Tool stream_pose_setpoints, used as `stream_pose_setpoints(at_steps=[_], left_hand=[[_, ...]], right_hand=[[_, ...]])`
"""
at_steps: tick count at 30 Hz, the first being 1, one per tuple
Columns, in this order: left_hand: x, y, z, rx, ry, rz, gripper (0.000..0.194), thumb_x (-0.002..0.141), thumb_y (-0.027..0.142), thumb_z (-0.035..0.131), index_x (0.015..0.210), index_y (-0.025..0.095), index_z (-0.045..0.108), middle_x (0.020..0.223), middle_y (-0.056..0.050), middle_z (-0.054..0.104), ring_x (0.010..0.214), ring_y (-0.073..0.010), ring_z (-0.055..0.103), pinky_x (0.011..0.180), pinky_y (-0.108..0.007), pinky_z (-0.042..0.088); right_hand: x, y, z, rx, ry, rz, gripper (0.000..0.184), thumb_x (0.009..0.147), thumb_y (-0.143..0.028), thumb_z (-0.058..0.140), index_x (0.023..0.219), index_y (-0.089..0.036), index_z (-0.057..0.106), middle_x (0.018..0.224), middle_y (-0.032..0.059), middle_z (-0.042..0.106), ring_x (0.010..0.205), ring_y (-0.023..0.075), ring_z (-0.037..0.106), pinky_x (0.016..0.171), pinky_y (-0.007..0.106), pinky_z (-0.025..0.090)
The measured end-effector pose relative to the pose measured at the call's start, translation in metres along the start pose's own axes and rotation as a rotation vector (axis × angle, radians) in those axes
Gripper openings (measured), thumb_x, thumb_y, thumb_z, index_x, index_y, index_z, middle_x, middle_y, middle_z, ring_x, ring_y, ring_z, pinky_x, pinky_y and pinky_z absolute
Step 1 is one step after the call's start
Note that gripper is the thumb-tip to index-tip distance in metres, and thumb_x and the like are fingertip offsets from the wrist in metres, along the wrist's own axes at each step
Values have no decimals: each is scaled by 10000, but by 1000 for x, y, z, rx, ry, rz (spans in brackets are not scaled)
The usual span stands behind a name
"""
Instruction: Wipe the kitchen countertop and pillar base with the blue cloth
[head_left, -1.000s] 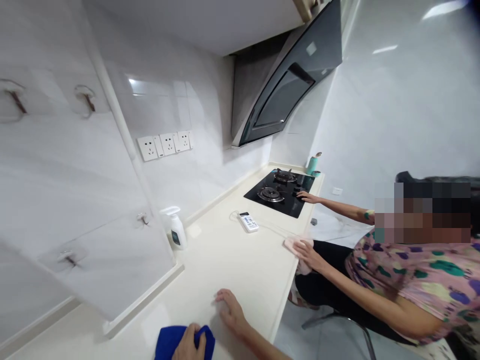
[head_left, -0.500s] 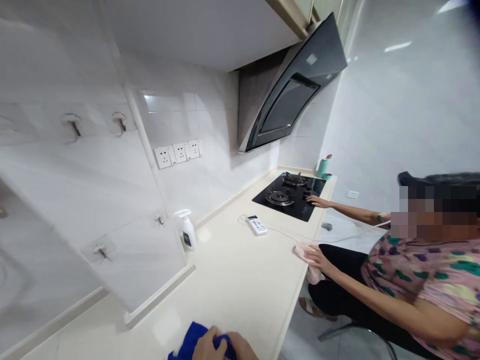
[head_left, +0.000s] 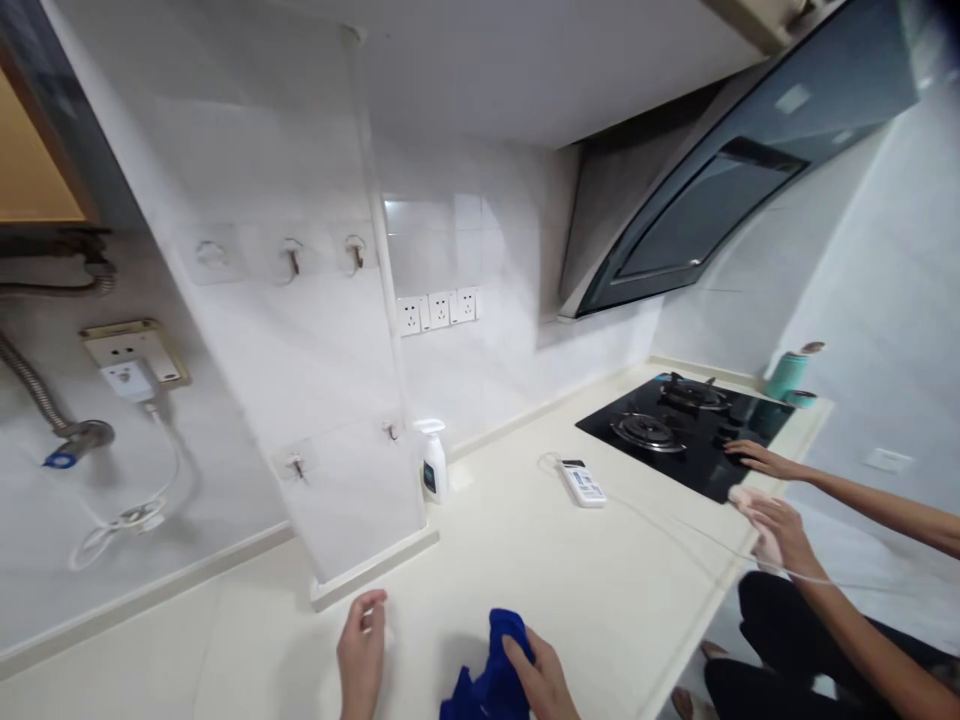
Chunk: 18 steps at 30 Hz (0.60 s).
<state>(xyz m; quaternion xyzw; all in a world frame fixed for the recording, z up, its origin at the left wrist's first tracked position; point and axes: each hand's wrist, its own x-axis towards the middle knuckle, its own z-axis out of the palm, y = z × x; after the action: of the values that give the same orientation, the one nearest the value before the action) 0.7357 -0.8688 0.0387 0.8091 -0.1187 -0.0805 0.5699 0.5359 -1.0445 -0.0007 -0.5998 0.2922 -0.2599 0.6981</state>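
A dark blue cloth [head_left: 491,675] hangs crumpled from my right hand [head_left: 541,675], its thumb and fingers closed on the upper part, over the pale countertop [head_left: 420,600]. To the left, my left hand [head_left: 362,645] is raised off the cloth, fingers loosely curled with a gap in them and nothing held. Beyond both hands a white spray bottle [head_left: 435,465] stands by the wall corner. Farther right lies a white box-shaped device [head_left: 583,484] with a cable.
A black gas stove [head_left: 690,425] sits beneath a slanted range hood [head_left: 697,220]. At the right, a co-worker's hand [head_left: 780,520] holds a pale pink cloth at the counter edge; the other hand [head_left: 757,458] touches the stove. Wall sockets [head_left: 439,311] and a green canister [head_left: 787,376] are also visible.
My left hand has let go of the blue cloth and moved left; my right hand keeps it. The view has turned left, bringing in a pipe and plug. The co-worker's pink cloth is closer to the stove.
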Motion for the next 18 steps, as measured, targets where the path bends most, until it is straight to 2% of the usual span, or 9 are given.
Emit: stream_pose_setpoints(at_steps=[3,5,7,10,13,18], left_hand=[[24,-31,-24,31,254,-133,418,807,432,412,1109,193,576,1217,-110,684,1053,-229,663,931,-369,532],[34,-44,-38,171,327,-189,478,840,413,377,1211,171,556,1284,-137,652,1096,-251,653,995,-412,511],[40,-51,-47,308,348,-197,561,861,404,351,1303,102,520,1356,-198,594,1201,-295,603,1073,-458,458],[47,-62,-53,499,356,-112,651,883,403,315,1373,0,465,1488,-265,451,1432,-356,378,1192,-506,308],[51,-82,-49,665,337,-88,691,908,436,256,1418,6,437,1557,-247,374,1492,-390,250,1215,-567,219],[53,-117,-42,856,341,40,738,906,465,203,1429,-1,433,1559,-257,368,1491,-407,240,1207,-587,212]], right_hand=[[16,1,-14,55,115,100,490,649,-697,698,697,-211,650,643,20,639,629,202,585,617,336,510],[25,-13,-16,66,171,84,480,666,-677,699,735,-203,662,674,24,655,657,206,600,638,336,519],[35,-32,-9,50,183,0,463,692,-639,701,818,-193,682,765,39,688,734,215,625,698,335,531],[52,-48,9,-17,127,-119,466,720,-584,700,978,-197,675,829,36,702,763,203,631,721,322,528],[76,-44,24,-101,83,-157,465,750,-575,667,1014,-191,669,802,27,696,717,188,617,681,314,517],[127,-29,36,-133,195,-176,496,812,-600,572,1017,-167,702,935,72,738,873,225,658,832,355,534]])
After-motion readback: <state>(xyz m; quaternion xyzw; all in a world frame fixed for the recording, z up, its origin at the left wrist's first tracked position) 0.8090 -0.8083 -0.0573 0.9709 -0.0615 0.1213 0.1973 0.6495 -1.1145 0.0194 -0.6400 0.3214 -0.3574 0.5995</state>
